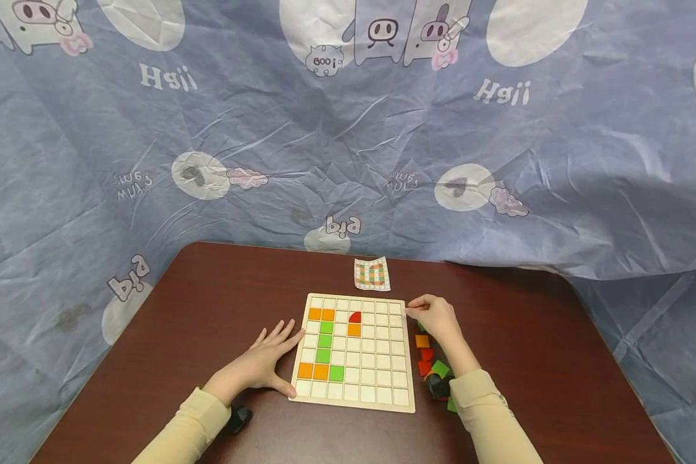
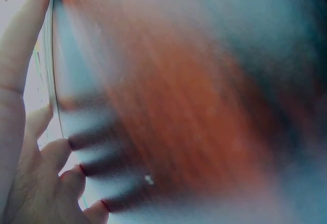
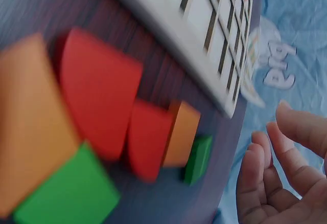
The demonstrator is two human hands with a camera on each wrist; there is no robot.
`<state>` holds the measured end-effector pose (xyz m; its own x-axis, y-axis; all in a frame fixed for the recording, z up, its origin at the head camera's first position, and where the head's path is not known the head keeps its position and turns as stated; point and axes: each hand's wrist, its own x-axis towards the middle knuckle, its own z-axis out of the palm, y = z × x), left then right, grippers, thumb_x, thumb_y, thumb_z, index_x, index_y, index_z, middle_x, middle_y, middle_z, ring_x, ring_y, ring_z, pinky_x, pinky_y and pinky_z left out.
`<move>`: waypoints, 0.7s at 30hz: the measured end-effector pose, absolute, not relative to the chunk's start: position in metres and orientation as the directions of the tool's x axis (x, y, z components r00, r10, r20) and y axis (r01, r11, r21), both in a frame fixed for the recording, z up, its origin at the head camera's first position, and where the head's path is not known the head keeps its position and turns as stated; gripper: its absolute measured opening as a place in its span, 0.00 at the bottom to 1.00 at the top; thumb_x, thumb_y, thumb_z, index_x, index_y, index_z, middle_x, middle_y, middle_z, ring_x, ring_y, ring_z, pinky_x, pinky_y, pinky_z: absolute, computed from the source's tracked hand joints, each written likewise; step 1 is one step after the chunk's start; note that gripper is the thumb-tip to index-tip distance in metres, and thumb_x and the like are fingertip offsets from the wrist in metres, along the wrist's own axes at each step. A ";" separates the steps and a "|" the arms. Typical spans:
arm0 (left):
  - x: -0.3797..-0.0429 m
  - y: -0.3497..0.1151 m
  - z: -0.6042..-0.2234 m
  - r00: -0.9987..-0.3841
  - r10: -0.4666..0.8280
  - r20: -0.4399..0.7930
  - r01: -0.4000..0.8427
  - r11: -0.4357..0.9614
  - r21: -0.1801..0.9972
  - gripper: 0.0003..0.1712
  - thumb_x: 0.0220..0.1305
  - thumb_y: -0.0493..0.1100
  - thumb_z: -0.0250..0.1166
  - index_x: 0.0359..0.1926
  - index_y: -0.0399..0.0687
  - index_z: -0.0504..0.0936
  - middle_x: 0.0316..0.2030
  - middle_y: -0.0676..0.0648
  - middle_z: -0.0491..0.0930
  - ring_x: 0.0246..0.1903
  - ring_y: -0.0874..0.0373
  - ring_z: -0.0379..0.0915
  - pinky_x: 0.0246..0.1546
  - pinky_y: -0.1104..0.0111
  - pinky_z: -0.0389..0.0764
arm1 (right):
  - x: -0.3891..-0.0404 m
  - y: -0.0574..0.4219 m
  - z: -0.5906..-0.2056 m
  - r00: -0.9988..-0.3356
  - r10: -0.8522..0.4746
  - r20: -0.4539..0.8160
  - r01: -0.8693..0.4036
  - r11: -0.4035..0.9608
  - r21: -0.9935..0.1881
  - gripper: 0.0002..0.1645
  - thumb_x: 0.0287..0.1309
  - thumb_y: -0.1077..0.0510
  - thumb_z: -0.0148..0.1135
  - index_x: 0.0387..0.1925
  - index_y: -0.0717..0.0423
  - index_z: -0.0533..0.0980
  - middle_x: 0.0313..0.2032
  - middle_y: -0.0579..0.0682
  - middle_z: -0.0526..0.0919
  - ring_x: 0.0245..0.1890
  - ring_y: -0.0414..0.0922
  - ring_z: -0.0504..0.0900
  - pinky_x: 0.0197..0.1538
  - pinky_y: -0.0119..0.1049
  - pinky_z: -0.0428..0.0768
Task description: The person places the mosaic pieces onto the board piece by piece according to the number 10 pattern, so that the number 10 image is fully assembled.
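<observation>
A square wooden grid board [image 1: 367, 380] lies on the table, holding several orange and green squares plus a red quarter-round tile [image 1: 355, 318]. My left hand [image 1: 261, 362] spreads its fingers along the board's left side, with thumb and forefinger right at its edge. The right hand [image 1: 435, 317] hovers by the board's far right corner. Its thumb and loosely bent fingers [image 3: 250, 170] stand apart in the right wrist view, and nothing shows between them. Beside the board on the right lie loose tiles: red quarter-rounds [image 3: 97, 91], an orange tile [image 3: 182, 134] and green tiles [image 3: 198, 158] among them.
Behind the board lies a small patterned card [image 1: 372, 274] with a coloured grid. A black object [image 1: 438, 386] covers part of the loose tiles near the right sleeve, and another dark object [image 1: 239, 419] sits by the left wrist. A blue printed cloth [image 1: 325, 129] hangs behind the table [image 1: 238, 283].
</observation>
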<state>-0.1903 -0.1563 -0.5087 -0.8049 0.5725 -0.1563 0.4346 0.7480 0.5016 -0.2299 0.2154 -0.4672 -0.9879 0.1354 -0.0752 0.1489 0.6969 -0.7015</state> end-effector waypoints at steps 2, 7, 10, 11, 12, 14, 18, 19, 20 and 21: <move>-0.191 -0.156 -0.509 -0.805 0.572 -0.158 0.432 0.748 0.504 0.71 0.35 0.65 0.79 0.77 0.48 0.53 0.77 0.34 0.44 0.76 0.35 0.36 0.71 0.35 0.43 | -0.229 0.225 -0.468 -0.985 0.155 -0.075 0.163 0.696 -0.699 0.13 0.58 0.55 0.68 0.41 0.61 0.83 0.37 0.57 0.87 0.35 0.49 0.82 0.38 0.41 0.80; -0.191 -0.156 -0.509 -0.805 0.571 -0.159 0.432 0.749 0.502 0.72 0.34 0.65 0.79 0.77 0.48 0.53 0.77 0.34 0.44 0.77 0.35 0.36 0.71 0.36 0.42 | -0.225 0.241 -0.473 -0.978 0.180 -0.108 0.204 0.701 -0.683 0.16 0.58 0.55 0.68 0.42 0.64 0.82 0.38 0.60 0.87 0.37 0.51 0.81 0.41 0.44 0.79; -0.191 -0.156 -0.509 -0.805 0.571 -0.160 0.432 0.749 0.502 0.72 0.34 0.65 0.79 0.77 0.48 0.53 0.77 0.34 0.44 0.77 0.35 0.36 0.71 0.36 0.42 | -0.225 0.246 -0.477 -0.973 0.178 -0.147 0.230 0.704 -0.672 0.18 0.57 0.54 0.69 0.43 0.65 0.81 0.38 0.60 0.86 0.38 0.53 0.81 0.45 0.48 0.78; -0.191 -0.156 -0.509 -0.805 0.571 -0.160 0.432 0.749 0.502 0.72 0.34 0.65 0.79 0.77 0.48 0.53 0.77 0.34 0.44 0.77 0.35 0.35 0.71 0.35 0.42 | -0.225 0.247 -0.478 -0.971 0.174 -0.161 0.237 0.703 -0.670 0.19 0.57 0.54 0.69 0.43 0.65 0.81 0.39 0.60 0.86 0.39 0.53 0.80 0.46 0.49 0.78; -0.191 -0.156 -0.509 -0.805 0.571 -0.160 0.431 0.749 0.503 0.72 0.34 0.65 0.79 0.77 0.48 0.53 0.77 0.34 0.44 0.77 0.35 0.35 0.71 0.36 0.42 | -0.224 0.247 -0.478 -0.970 0.170 -0.174 0.244 0.701 -0.671 0.20 0.57 0.54 0.69 0.44 0.66 0.80 0.39 0.61 0.86 0.40 0.54 0.80 0.47 0.50 0.78; -0.191 -0.156 -0.509 -0.805 0.570 -0.162 0.429 0.749 0.505 0.72 0.34 0.65 0.79 0.77 0.48 0.53 0.77 0.34 0.44 0.77 0.35 0.35 0.71 0.36 0.42 | -0.224 0.248 -0.480 -0.966 0.168 -0.197 0.257 0.699 -0.667 0.21 0.57 0.54 0.70 0.45 0.66 0.80 0.40 0.61 0.85 0.41 0.54 0.80 0.49 0.51 0.77; -0.191 -0.156 -0.509 -0.803 0.571 -0.167 0.427 0.748 0.508 0.72 0.34 0.65 0.79 0.78 0.48 0.53 0.77 0.35 0.43 0.77 0.36 0.35 0.71 0.36 0.42 | -0.225 0.248 -0.481 -0.965 0.162 -0.206 0.259 0.712 -0.653 0.22 0.55 0.55 0.70 0.46 0.67 0.79 0.40 0.61 0.84 0.40 0.54 0.80 0.48 0.50 0.78; -0.190 -0.156 -0.509 -0.802 0.573 -0.169 0.427 0.748 0.508 0.72 0.34 0.65 0.79 0.78 0.49 0.53 0.77 0.35 0.43 0.77 0.36 0.35 0.71 0.36 0.41 | -0.225 0.248 -0.481 -0.965 0.162 -0.204 0.258 0.718 -0.647 0.23 0.55 0.55 0.71 0.46 0.68 0.79 0.40 0.61 0.84 0.40 0.54 0.80 0.47 0.50 0.78; -0.190 -0.156 -0.510 -0.801 0.574 -0.171 0.428 0.748 0.507 0.72 0.34 0.65 0.79 0.78 0.49 0.53 0.77 0.35 0.43 0.77 0.36 0.35 0.71 0.36 0.41 | -0.225 0.248 -0.481 -0.965 0.164 -0.204 0.259 0.721 -0.642 0.22 0.55 0.55 0.71 0.46 0.68 0.79 0.40 0.61 0.84 0.39 0.54 0.80 0.47 0.49 0.78; -0.190 -0.156 -0.510 -0.799 0.577 -0.170 0.431 0.746 0.508 0.72 0.34 0.66 0.78 0.78 0.49 0.53 0.77 0.35 0.43 0.77 0.36 0.35 0.71 0.36 0.41 | -0.225 0.247 -0.482 -0.965 0.164 -0.202 0.257 0.725 -0.639 0.22 0.55 0.55 0.71 0.46 0.68 0.79 0.40 0.61 0.84 0.39 0.53 0.80 0.46 0.48 0.79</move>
<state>-0.1900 -0.1563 -0.5096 -0.7989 0.5768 -0.1705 0.4306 0.7463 0.5075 -0.2252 0.2475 -0.4817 -0.9655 0.1643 -0.2023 0.2572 0.7251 -0.6388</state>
